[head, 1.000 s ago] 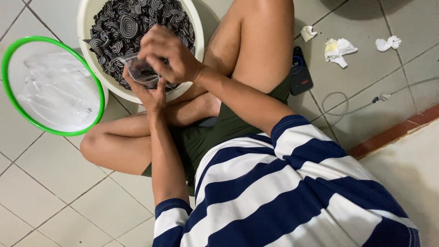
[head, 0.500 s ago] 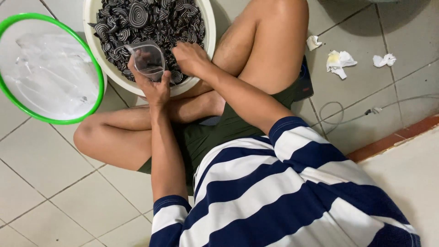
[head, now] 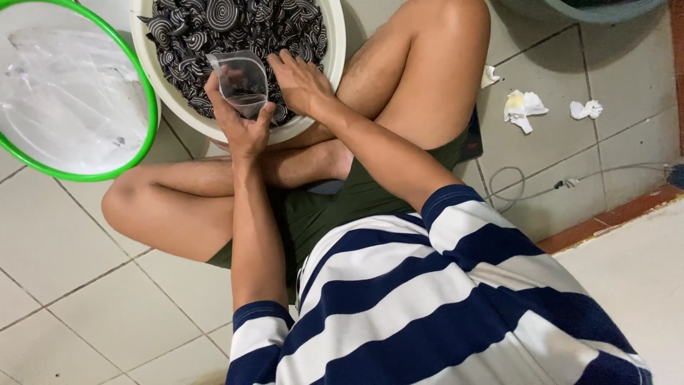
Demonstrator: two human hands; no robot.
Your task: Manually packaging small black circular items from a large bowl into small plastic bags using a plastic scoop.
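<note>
Head view: your left hand (head: 242, 125) fingers clamped on clear pouch (head: 242, 84), mouth tilted toward white basin (head: 335, 43); right hand (head: 303, 82) fingers spread over spiral pieces (head: 221, 18), likely gathering.

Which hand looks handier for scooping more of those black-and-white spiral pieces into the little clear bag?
Probably the right hand: it is free and lies palm down on the spiral pieces in the white basin. The left hand is busy gripping the clear bag over the basin's rim.

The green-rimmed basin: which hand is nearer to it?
Left. The left hand, holding a clear bag, is just right of the green-rimmed basin. The right hand lies farther right, over the white bowl.
</note>
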